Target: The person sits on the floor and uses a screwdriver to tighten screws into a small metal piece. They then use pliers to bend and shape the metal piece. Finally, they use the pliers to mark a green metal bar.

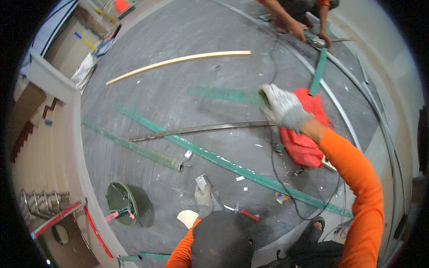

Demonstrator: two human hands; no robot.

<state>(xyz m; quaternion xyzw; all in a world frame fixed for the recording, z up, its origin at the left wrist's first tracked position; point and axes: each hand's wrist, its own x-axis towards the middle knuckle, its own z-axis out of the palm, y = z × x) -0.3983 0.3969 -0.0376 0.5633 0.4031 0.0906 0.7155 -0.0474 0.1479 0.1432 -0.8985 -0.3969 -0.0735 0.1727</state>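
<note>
My right hand (284,106), in a grey-white knit glove, reaches forward with its fingers closed around one end of a green bar (225,94). The bar is smeared by motion and points left over the floor. By my dark knee (221,241), my gloved left hand (204,202) is closed on a small silver metal piece (202,182) whose kind I cannot make out. Just ahead lies a long green bar (214,158), crossed by a thin dark metal bar (201,129). A shorter green tube (134,146) rests to the left. Beside my right hand is a red cloth or bag (304,134).
A dark green bucket (140,203) with tools stands at left. A red-handled tool (249,215) lies near my knee. A black cable (279,178) loops across the floor. Far right, a co-worker's hands (298,30) hold a power tool (316,41). Stairs (38,147) drop off at left.
</note>
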